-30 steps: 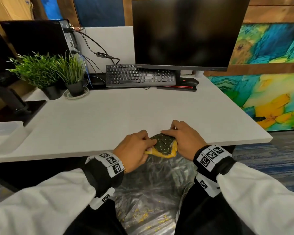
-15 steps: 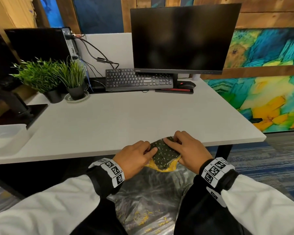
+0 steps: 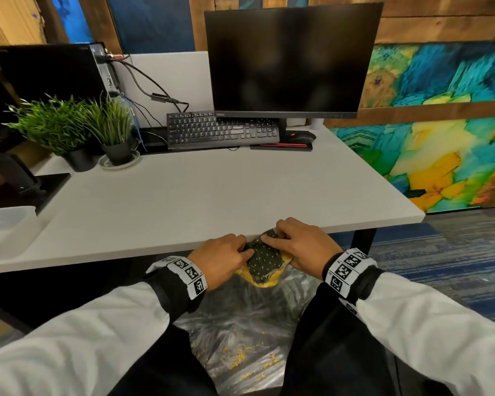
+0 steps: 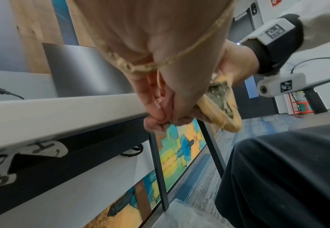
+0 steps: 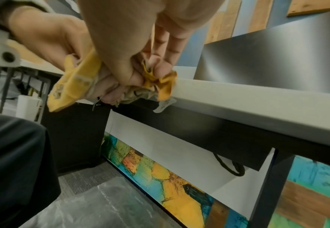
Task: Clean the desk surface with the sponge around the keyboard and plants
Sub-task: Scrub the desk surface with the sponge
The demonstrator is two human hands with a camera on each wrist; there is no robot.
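Observation:
The sponge [image 3: 262,260], yellow with a dark dotted scrub face, is crumpled at the desk's [image 3: 212,190] front edge and hangs mostly past it. My left hand [image 3: 235,251] pinches its left side and my right hand [image 3: 280,238] grips its right side with curled fingers. In the left wrist view the sponge [image 4: 220,111] bends beside my left hand's fingers [image 4: 160,108]. From the right wrist, yellow sponge [image 5: 72,86] bunches under my right hand's fingers [image 5: 160,64]. The keyboard [image 3: 220,130] and two potted plants [image 3: 55,124] [image 3: 112,124] stand at the back.
A dark monitor [image 3: 292,58] stands over the keyboard, with a mouse [image 3: 300,136] on its right. A white tray [image 3: 6,224] sits at the desk's left front. Below my hands a plastic-lined bin [image 3: 240,338] holds yellow crumbs. My dark-trousered legs flank it.
Both hands drew the sponge back from the desktop, so it now hangs further over the front edge. My right fingers have shifted further onto its top.

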